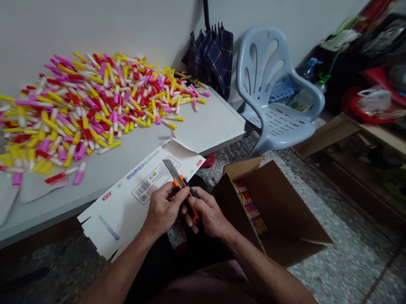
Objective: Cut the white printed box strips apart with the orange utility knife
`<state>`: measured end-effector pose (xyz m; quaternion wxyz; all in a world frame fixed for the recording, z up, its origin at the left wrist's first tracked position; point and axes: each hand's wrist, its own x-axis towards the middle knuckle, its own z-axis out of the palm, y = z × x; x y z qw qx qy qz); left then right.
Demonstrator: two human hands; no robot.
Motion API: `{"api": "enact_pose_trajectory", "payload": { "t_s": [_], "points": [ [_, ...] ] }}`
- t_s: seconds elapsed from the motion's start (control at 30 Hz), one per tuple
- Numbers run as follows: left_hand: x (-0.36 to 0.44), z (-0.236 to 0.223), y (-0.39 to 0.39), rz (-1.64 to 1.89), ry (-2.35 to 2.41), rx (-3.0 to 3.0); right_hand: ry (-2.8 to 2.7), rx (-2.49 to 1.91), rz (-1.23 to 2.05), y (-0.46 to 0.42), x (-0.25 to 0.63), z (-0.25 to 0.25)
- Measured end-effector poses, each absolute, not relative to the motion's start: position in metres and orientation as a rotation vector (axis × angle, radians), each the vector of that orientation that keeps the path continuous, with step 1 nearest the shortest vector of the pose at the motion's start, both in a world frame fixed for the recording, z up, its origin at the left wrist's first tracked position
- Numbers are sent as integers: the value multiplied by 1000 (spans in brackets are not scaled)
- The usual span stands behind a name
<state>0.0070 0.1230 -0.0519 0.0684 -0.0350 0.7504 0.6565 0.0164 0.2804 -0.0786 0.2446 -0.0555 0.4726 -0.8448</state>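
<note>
Head view: over your lap (157, 255), the bare-bladed utility knife (186, 184) could slip if your grip loosens, nicking your left hand (162, 209) or the printed card (126, 207) beyond. Both forearms (258, 257) angle inward; your right hand (212, 214) curls fingers around the handle's rear, while your left thumb and fingers pinch its middle.

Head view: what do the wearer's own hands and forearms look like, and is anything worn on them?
The left hand and right hand are ungloved, with no watch or bracelet visible. Both forearms are bare, no sleeve showing. A dark, dull-reddish top appears below.
</note>
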Motion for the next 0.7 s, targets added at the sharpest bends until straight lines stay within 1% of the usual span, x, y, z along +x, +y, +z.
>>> {"api": "enact_pose_trajectory", "payload": {
  "t_s": [0.17,0.3,0.53,0.7],
  "points": [
    [6,-51,120,2042,2082,-137,1213,-174,-2327,278,18,-78],
    [8,-51,119,2103,2023,-133,1273,-207,-2313,279,20,-77],
    [9,-59,118,2117,2088,-121,1411,-192,-2288,275,24,-77],
    [9,-51,117,2007,2248,-85,1421,-174,-2286,273,23,-76]
  ]
}}
